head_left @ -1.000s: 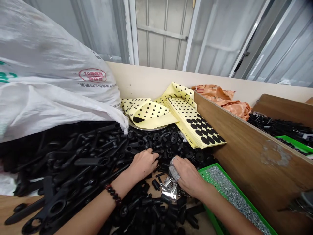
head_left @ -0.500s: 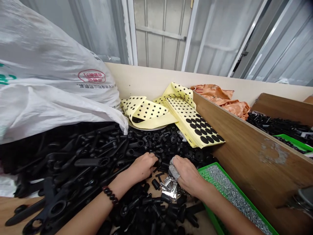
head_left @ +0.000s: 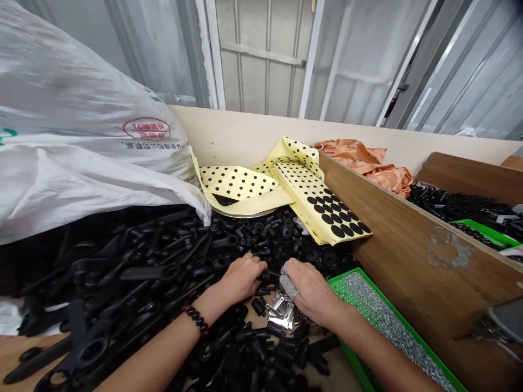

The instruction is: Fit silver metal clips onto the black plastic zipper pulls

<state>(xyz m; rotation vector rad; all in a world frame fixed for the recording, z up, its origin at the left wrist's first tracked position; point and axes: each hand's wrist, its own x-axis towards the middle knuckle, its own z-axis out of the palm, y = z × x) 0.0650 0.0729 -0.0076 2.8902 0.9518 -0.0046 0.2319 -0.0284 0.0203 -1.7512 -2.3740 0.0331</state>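
My left hand, with a dark bead bracelet at its wrist, is closed with its fingertips pinched over the black parts. What it holds is hidden among dark pieces. My right hand is closed too, grey wrapping around its fingers. Its fingertips face the left ones across a small gap, where a dark ridged piece shows; I cannot tell which hand grips it. Shiny metal clips lie just below the hands. Beside them are a short black cylinder and small black springs.
Black wrench-like handles are heaped on the left under a white sack. Dotted yellow sticker sheets lie behind. At right stand a green tray of small metal parts and a wooden divider, with orange bags beyond.
My left hand has shifted slightly right, nearer my right hand. The view has moved a little, and the loose yellow sheet at the back left has changed its fold.
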